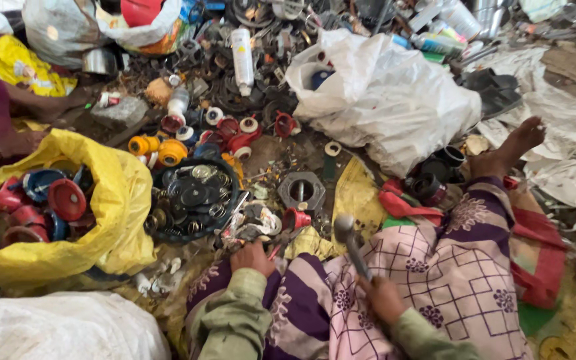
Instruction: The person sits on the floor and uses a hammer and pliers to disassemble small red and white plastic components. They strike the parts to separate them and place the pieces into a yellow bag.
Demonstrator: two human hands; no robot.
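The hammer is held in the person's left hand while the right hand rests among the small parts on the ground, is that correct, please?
Not quite: the hands are swapped. The head view shows the hammer held in the right hand, while the left hand rests among the small parts on the ground.

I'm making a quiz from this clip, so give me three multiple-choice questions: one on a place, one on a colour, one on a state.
1. Where is the bag of red and blue caps?
A. on the person's left
B. on the right
C. behind the white sack

2. What colour is that bag?
A. green
B. yellow
C. black

3. What is the right hand doing?
A. resting open
B. gripping a hammer
C. holding a bottle

Answers:
1 A, the bag lies at the left edge of the view.
2 B, its plastic is yellow.
3 B, the right hand is closed around the hammer handle.
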